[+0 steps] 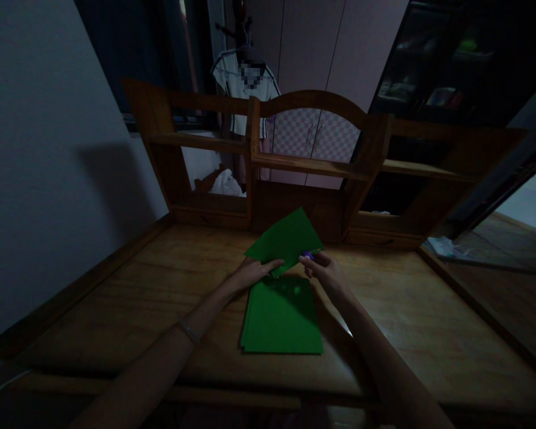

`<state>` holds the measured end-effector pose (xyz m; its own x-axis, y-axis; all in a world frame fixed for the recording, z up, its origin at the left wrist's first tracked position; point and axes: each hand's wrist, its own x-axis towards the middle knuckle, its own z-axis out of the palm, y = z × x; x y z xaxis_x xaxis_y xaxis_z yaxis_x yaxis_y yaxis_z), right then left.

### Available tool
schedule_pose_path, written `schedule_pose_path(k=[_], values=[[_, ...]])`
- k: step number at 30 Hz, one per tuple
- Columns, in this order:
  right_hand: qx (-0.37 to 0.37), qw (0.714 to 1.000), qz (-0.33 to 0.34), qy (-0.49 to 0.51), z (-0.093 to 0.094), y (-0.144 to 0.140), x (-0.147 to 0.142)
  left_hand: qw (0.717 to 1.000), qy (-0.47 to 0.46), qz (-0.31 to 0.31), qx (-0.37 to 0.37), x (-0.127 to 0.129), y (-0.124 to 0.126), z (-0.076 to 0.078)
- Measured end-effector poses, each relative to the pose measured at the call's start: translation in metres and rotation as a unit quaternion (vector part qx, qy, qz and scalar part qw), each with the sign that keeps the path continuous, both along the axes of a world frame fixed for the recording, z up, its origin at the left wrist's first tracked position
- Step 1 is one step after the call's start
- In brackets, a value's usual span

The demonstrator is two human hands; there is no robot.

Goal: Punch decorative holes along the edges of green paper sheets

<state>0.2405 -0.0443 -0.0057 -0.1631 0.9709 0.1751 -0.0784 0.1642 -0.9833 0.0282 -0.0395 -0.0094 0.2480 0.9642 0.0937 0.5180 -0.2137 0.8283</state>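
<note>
A green sheet of paper (288, 235) is held up at a tilt above the desk. My left hand (256, 273) grips its lower left edge, with the thumb on top. My right hand (324, 269) is closed around a small purple tool (308, 255) at the sheet's right edge; most of the tool is hidden by the fingers. Small marks show along that edge near the tool. Beneath both hands, a stack of green paper (282, 325) lies on the desk, its sheets slightly out of line. A few bright green spots fall on its shaded upper part.
The wooden desk (170, 286) has a raised shelf unit (310, 161) along its far edge. A wall (40, 149) rises at the left. Behind the shelves a shirt (236, 83) hangs on a stand, and a white bag (226, 183) shows through an opening. The room is dim.
</note>
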Motion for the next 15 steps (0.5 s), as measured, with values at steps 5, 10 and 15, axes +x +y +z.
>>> schedule_pose_path(k=[5,10,15], values=[[-0.001,1.0,-0.002,0.007,0.0003,0.0005,-0.001,1.0,0.002,0.01,-0.014,0.0022,-0.0015,0.0023],[-0.009,1.0,-0.02,0.022,-0.0033,0.0028,-0.0033,1.0,-0.005,-0.01,-0.028,0.0019,-0.0016,-0.0007],[-0.014,0.999,-0.029,0.036,-0.0021,0.0022,-0.0048,0.999,-0.024,-0.006,-0.03,0.0043,-0.003,-0.0018]])
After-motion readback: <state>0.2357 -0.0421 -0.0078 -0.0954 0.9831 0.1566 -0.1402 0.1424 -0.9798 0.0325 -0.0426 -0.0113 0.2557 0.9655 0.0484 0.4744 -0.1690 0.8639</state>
